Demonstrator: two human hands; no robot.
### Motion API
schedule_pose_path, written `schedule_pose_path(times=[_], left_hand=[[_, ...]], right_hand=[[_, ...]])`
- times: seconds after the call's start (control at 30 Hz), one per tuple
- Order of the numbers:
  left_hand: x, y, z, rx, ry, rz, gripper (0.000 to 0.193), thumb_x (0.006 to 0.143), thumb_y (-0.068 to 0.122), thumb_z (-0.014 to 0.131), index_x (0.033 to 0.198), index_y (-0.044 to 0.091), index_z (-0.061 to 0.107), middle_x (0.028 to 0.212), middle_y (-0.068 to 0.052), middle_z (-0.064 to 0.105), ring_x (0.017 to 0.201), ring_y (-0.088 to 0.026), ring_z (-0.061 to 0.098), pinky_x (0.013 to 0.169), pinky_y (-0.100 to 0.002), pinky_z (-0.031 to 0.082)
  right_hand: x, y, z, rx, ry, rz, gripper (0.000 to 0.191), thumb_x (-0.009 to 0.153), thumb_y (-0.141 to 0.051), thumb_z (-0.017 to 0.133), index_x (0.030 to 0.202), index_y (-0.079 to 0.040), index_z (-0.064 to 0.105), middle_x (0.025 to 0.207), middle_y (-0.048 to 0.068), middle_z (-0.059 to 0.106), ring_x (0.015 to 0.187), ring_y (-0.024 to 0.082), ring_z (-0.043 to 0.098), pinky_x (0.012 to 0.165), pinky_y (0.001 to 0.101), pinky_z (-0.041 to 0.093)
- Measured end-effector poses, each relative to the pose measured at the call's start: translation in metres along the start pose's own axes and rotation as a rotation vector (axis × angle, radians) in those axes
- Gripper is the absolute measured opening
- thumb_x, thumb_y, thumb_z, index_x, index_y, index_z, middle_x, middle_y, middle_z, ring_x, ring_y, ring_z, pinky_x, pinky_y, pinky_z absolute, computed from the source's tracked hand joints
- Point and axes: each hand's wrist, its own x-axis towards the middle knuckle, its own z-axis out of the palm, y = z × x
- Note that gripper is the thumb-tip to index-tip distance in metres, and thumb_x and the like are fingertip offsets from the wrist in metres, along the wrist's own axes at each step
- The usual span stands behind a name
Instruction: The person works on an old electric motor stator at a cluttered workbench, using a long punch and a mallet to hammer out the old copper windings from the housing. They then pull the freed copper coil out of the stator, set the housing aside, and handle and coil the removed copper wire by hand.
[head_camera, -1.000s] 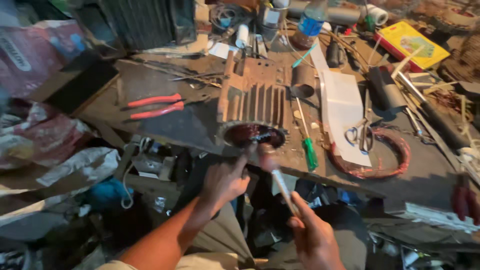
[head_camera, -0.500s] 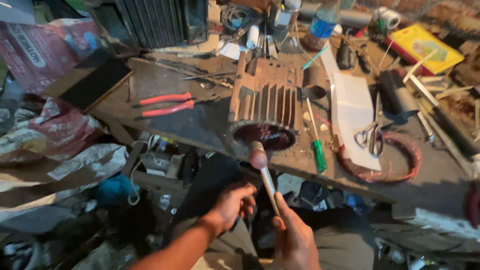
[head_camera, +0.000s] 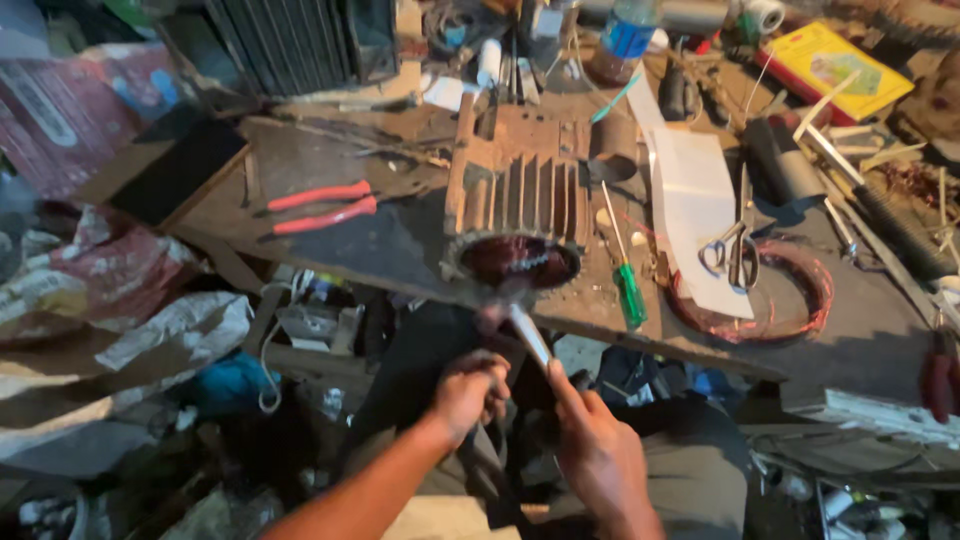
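Right hand (head_camera: 598, 445) is closed around the handle of a hammer (head_camera: 527, 335), whose blurred head sits at the near edge of the surface (head_camera: 400, 245). Left hand (head_camera: 468, 392) is curled into a loose fist just left of the handle; whether it grips anything cannot be told. Directly beyond the hammer head lies a finned motor housing (head_camera: 520, 195), its open end with copper windings facing near. Just right of it lies a green-handled screwdriver (head_camera: 626, 278). Further right, scissors (head_camera: 730, 250) rest on a copper wire coil (head_camera: 780, 295). Left of the housing lie red-handled pliers (head_camera: 320, 208).
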Motion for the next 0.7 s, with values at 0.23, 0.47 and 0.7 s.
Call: schedule_pose_path(times=[0.23,0.47,0.7], left_hand=[[0.02,-0.008,-0.01,0.493,0.105,0.37,0.022,0.099,0.019,0.066,0.086,0.003,0.071,0.07,-0.004,0.068,0.059,-0.012,0.064,0.052,-0.029,0.051],[0.01,0.01,-0.016,0.346,0.074,0.303,0.011,0.091,0.009,0.06,0.094,0.003,0.07,0.069,-0.005,0.067,0.051,-0.013,0.061,0.047,-0.029,0.049],[0.009,0.009,-0.012,0.358,0.07,0.371,0.013,0.091,0.008,0.061,0.094,0.001,0.072,0.069,-0.006,0.068,0.05,-0.012,0.061,0.046,-0.03,0.051]], right_hand=[[0.007,0.0,-0.021,-0.129,-0.101,-0.327,0.081,0.063,-0.01,0.069,0.142,-0.023,0.06,0.082,0.006,0.059,0.063,0.024,0.065,0.051,0.038,0.051],[0.017,0.017,-0.03,-0.352,0.095,0.008,0.065,0.076,-0.003,0.067,0.136,-0.029,0.065,0.09,0.003,0.065,0.06,0.021,0.065,0.052,0.0362,0.052],[0.017,0.014,-0.035,-0.318,0.08,0.081,0.069,0.076,0.001,0.064,0.139,-0.027,0.063,0.09,0.002,0.066,0.065,0.024,0.068,0.054,0.0374,0.054]])
